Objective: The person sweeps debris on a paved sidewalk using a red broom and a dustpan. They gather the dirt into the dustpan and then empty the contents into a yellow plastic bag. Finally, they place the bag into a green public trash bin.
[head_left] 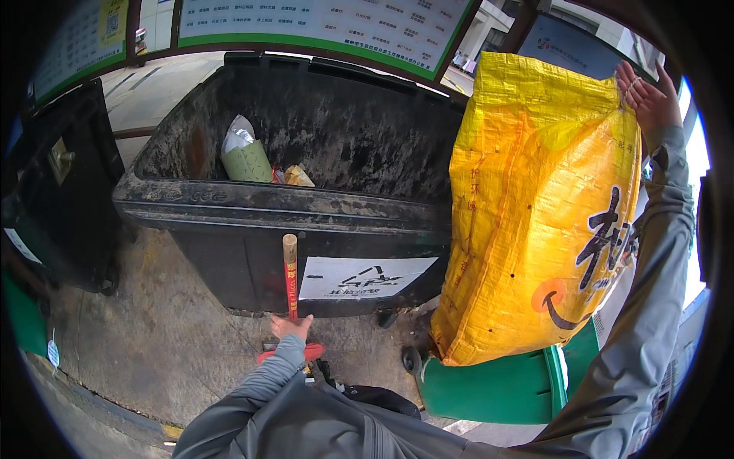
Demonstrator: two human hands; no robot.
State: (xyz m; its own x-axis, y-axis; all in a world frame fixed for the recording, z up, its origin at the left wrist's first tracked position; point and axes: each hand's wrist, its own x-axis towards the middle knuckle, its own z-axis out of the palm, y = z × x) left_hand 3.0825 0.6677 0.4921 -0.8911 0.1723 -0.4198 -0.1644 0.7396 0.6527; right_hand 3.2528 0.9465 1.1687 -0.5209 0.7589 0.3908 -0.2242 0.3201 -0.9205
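Observation:
My left hand [290, 327] is low in front of a large black bin. It is closed around a wooden pole [290, 268] with a red printed label, its thumb sticking out to the right. The pole stands upright, its lower end hidden behind my hand and sleeve. At the upper right my right hand [650, 99] is raised with fingers stretched out at the top corner of a big yellow woven sack [535, 214]. A thin string or wire crosses near those fingers. The sack is full-looking and upright, its base by a green bin [489, 386].
The lidless black bin [283, 200] holds a green-and-silver wrapper [246, 157] and some scraps [297, 176]. Another dark bin [65, 183] stands left. Something red [313, 352] lies by my feet. Notice boards [321, 30] hang behind. A curb edge runs lower left.

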